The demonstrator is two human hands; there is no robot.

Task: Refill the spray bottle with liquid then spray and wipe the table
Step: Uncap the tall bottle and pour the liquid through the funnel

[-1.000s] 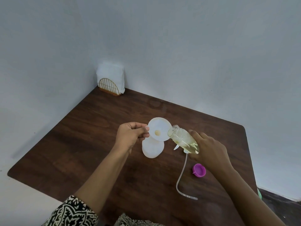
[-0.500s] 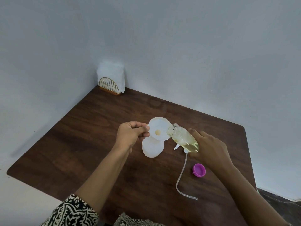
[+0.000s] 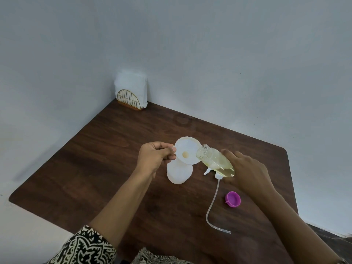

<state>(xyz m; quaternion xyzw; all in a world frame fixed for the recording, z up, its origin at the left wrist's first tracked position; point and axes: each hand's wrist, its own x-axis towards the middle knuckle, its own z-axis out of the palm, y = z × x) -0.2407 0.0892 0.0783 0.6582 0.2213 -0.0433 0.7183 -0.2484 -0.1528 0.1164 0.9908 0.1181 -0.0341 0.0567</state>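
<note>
Dark wood-grain surface, rounded corners, set against a plain matte grey wall. Gold wire arch napkin holder with white napkins in the 11 o'clock corner.

Mid-surface: squat translucent white spray bottle, upright, with a round white funnel in its neck and a yellowish spot at the throat. Left hand: fingers pinch the funnel rim at its 9 o'clock. Right hand: fingers grip a clear plastic bottle, tilted, threaded mouth at the funnel's 3 o'clock rim, pale yellow liquid along its low side.

White spray head lies on the surface under that bottle, its thin clear dip tube curving toward 6 o'clock. Round purple cap at 4 o'clock from the spray bottle, hollow side up.
</note>
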